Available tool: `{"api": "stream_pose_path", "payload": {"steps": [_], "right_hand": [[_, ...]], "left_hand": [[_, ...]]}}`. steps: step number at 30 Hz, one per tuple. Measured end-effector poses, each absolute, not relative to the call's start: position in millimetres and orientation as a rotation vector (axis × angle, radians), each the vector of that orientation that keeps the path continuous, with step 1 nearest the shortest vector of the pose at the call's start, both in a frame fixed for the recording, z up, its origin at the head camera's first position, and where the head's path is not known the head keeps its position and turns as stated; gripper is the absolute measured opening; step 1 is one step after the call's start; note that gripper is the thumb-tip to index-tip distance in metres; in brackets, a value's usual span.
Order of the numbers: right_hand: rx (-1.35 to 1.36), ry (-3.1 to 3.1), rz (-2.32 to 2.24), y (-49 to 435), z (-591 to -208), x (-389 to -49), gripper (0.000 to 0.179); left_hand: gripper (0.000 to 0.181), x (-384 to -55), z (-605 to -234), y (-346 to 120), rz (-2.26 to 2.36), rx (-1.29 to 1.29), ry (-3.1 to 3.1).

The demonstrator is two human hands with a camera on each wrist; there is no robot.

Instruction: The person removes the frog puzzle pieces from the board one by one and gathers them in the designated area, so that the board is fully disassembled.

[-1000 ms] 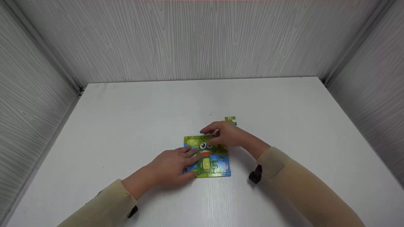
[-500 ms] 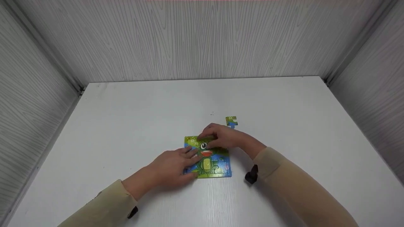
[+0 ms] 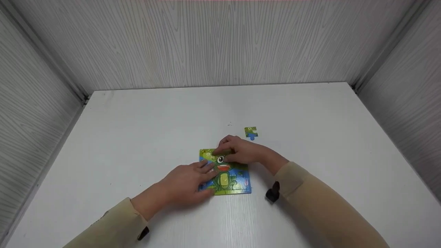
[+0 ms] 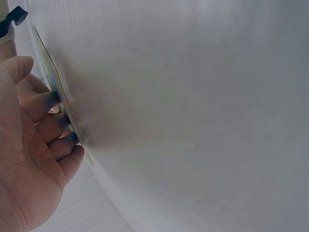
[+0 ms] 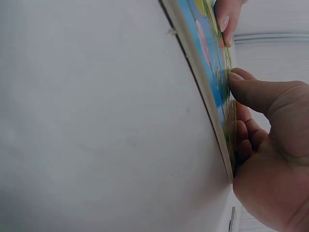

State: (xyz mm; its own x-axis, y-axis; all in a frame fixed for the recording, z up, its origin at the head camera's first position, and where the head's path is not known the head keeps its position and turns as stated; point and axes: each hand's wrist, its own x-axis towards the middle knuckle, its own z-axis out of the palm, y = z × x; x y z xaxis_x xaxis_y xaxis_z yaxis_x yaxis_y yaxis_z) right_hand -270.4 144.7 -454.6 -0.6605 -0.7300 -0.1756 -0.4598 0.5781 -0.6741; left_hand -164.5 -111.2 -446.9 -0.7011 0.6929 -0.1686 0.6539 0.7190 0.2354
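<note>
A square jigsaw puzzle (image 3: 243,186) with a green cartoon character on blue and green lies flat in the middle of the table. My left hand (image 3: 184,182) rests on its left side, fingers spread and nearly straight across the picture. Over the upper right part is my right hand (image 3: 246,151), thumb and fingers bent. The right wrist view shows a thin puzzle piece (image 5: 232,111) standing slightly proud of the board between thumb and fingers; the hand hides most of it. Behind the right hand lies one loose puzzle piece (image 3: 251,132), green with a blue tab.
The white table (image 3: 155,117) reaches back to a pale wood-grain wall (image 3: 220,44), with similar side walls left and right. A small black clip (image 3: 273,194) hangs at the right sleeve (image 3: 310,186), another at the left sleeve (image 3: 117,220).
My right hand has shifted slightly left, covering the character's right eye and exposing more of the loose puzzle piece. The left hand stays in place on the puzzle.
</note>
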Motion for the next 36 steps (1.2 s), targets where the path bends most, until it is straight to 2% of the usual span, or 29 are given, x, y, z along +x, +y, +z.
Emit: {"api": "stream_pose_path", "payload": {"steps": [36], "right_hand": [[-0.931, 2.36, -0.856, 142.0, -457.1, -270.6, 0.029]], "left_hand": [[0.065, -164.4, -446.7, -111.4, 0.236, 1.089, 2.697]]}}
